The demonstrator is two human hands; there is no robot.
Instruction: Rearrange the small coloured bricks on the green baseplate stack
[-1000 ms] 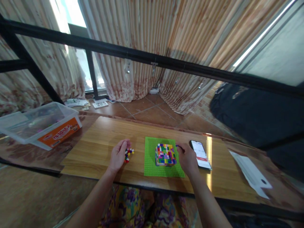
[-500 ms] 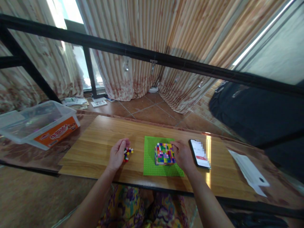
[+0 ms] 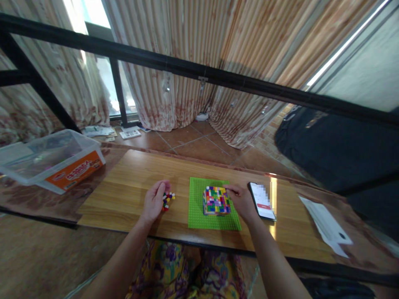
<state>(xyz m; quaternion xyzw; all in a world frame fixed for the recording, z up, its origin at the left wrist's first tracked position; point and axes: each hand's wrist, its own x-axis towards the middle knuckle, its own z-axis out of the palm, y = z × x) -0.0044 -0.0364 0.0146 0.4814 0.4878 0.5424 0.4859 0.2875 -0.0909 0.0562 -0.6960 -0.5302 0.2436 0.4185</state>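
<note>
A block built of many small toy bricks [image 3: 216, 201], with a multicoloured top, sits on a green studded baseplate [image 3: 196, 218]. My right hand [image 3: 243, 201] is at the block's right side, its thumb and forefinger pinched together by the far right corner. Whatever lies between those fingertips is too small to make out. Left of the baseplate, my left hand [image 3: 153, 202] is curled with the thumb pressed against the fingers, and its inside is hidden. Several loose small bricks [image 3: 168, 199] in red, yellow, white and other colours lie on the table right beside it.
The wooden table [image 3: 124, 187] carries a lit phone [image 3: 262, 201] right of the baseplate. A white sheet [image 3: 326, 226] lies farther right. At the far left stands a clear plastic bin [image 3: 62, 162] with an orange label. A black metal bar [image 3: 187, 68] crosses beyond the table.
My right hand has shifted slightly right, away from the block's side, uncovering more of its right edge. The left hand has stayed nearly still by the loose bricks.
</note>
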